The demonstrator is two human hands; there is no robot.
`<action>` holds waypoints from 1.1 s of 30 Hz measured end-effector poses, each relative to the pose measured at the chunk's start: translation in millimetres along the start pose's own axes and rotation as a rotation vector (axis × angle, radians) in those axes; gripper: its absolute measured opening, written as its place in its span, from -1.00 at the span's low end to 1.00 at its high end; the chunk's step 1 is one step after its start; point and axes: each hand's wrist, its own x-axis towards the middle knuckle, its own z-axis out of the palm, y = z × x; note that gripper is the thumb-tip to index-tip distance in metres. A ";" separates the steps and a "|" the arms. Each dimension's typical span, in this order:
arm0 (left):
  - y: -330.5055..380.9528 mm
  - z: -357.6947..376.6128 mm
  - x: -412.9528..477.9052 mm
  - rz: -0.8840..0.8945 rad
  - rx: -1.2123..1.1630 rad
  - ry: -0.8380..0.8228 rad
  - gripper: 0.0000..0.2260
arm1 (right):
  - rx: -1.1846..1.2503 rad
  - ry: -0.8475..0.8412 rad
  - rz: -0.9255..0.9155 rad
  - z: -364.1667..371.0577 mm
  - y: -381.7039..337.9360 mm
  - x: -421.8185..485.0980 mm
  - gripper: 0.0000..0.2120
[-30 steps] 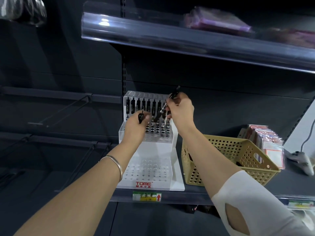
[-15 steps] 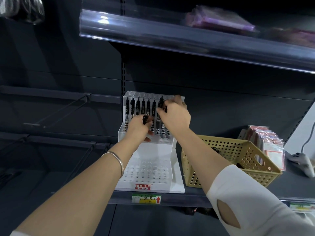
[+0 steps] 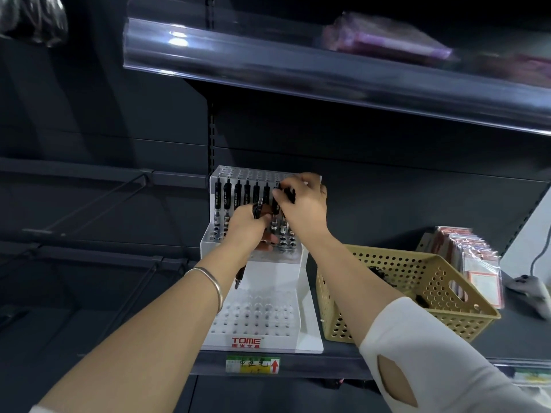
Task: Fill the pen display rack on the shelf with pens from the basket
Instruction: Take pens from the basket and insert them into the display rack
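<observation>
The right hand's [image 3: 304, 204] fingers [image 3: 287, 187] pinch a black pen [image 3: 275, 210] upright at the right end of the rack's [image 3: 268, 293] top row, beside the pens already standing there [image 3: 237, 195]. The left hand [image 3: 247, 228] is closed around more pens [image 3: 240, 277], one end poking out below the wrist. The tan basket [image 3: 417, 293] sits just right of the rack on the shelf [image 3: 343, 362].

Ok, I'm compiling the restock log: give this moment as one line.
step: seating pen | right hand: on pen at top row | left hand: holds spare pens | rack: lower tier unfilled | basket: right of rack
</observation>
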 end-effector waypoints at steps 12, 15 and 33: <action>-5.3 -8.8 -4.2 0.089 0.174 0.048 -0.80 | -0.094 0.145 0.043 2.6 -5.7 -11.9 -0.73; -5.7 -8.3 -11.5 0.125 0.192 -0.011 -0.77 | -0.047 0.121 -0.053 -3.3 -10.3 -24.6 -0.83; -7.1 -29.0 -36.9 0.215 0.243 -0.043 -0.93 | 0.527 -0.222 0.274 -30.3 -30.9 -37.2 -0.81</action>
